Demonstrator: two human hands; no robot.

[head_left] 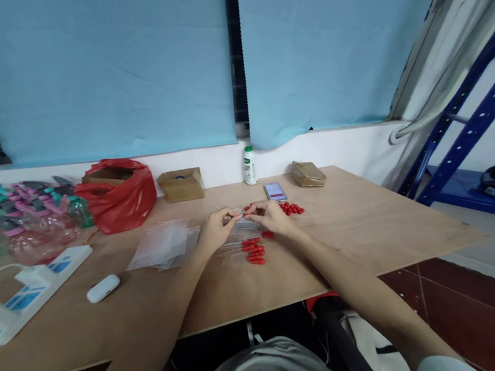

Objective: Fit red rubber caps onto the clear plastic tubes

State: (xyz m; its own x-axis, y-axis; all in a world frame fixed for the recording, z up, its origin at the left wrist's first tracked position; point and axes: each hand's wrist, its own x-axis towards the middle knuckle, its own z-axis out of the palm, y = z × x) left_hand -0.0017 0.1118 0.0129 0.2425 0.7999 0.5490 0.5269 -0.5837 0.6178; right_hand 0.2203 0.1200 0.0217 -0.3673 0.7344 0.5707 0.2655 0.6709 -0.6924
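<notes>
Over the middle of the table, my left hand [217,230] is pinched on a thin clear tube. Close beside it, my right hand [272,217] pinches a small red rubber bulb at the tube's end; whether the two are joined is too small to tell. Loose clear tubes [245,229] lie beneath both hands, partly hidden by them. Nearer the table's front is a row of droppers [254,252], clear tubes with red bulbs on their right ends. Loose red rubber bulbs [292,208] are heaped just beyond my right hand.
Clear plastic bags [162,245] lie left of my hands, near a white case [103,288] and a power strip [38,295]. A phone [274,191], white bottle [249,167], cardboard box [181,185], brown package [308,174], red bag [124,198] and spray bottles [38,222] stand farther back.
</notes>
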